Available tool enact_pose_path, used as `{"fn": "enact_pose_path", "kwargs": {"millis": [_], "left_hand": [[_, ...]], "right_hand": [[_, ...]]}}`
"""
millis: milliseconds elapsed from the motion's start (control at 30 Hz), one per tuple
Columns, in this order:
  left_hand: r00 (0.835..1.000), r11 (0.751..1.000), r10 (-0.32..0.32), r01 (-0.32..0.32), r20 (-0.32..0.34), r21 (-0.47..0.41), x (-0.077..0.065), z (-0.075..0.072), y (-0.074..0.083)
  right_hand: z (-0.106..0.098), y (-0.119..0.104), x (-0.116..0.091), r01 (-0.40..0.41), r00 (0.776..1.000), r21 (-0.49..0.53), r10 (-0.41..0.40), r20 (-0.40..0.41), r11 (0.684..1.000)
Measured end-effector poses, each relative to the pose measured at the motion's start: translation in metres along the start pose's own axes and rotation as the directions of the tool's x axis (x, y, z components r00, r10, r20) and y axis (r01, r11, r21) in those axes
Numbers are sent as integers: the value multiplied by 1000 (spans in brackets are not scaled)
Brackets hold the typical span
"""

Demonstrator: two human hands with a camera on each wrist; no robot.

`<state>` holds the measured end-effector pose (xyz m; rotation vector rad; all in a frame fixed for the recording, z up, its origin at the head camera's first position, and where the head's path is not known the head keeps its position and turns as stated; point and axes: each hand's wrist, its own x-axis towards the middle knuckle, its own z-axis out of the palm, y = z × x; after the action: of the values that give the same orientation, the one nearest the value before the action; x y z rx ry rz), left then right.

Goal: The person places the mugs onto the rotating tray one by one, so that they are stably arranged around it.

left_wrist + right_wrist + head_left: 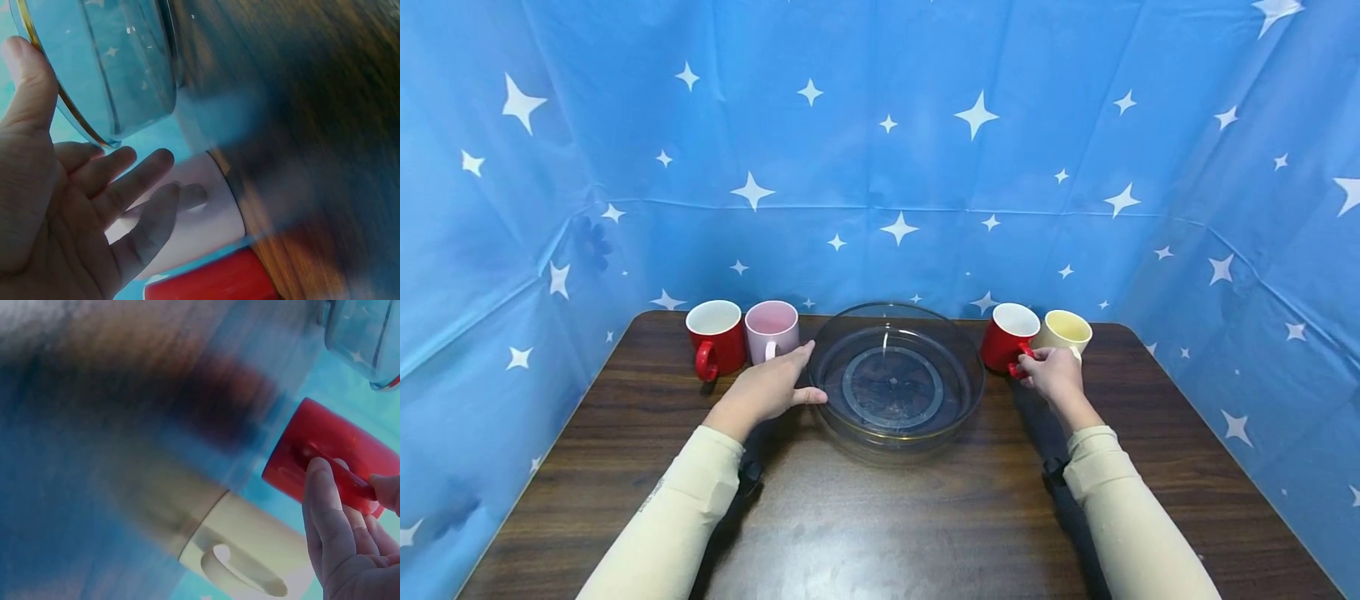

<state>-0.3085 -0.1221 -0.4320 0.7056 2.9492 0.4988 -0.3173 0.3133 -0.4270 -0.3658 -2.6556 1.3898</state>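
On the worktop, a bowl stood between the left hand and the right hand.
The hands were well apart: the left was spread at the bowl's near side, thumb at its rim, without gripping; the right pinched a red mug by its handle. Whether that mug's base touched the worktop was hard to tell. A pink mug and another red mug stood just beyond the left hand; a yellow mug stood just beyond the right. The pinch might have let the mug twist or tip, a sideways swing might have struck the bowl, and the right knuckles might have bumped the yellow mug.
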Motion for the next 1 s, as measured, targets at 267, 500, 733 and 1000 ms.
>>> {"fn": "enact_pose_path", "kwargs": {"millis": [267, 500, 733, 1000], "left_hand": [[1000, 1000, -4, 4, 12, -14, 0, 0, 2], [1000, 1000, -8, 9, 17, -20, 2, 0, 0], [1000, 1000, -15, 16, 23, -17, 2, -3, -1], [1000, 1000, -8, 8, 28, -22, 1, -3, 1]], "right_hand": [[-7, -4, -1, -14, 1000, -62, 14, -5, 998], [-12, -10, 1, -21, 1000, -78, 21, -1, 997], [-13, -18, 4, -5, 1000, -64, 4, -14, 998], [-16, -22, 5, -14, 1000, -83, 12, -19, 996]]}}
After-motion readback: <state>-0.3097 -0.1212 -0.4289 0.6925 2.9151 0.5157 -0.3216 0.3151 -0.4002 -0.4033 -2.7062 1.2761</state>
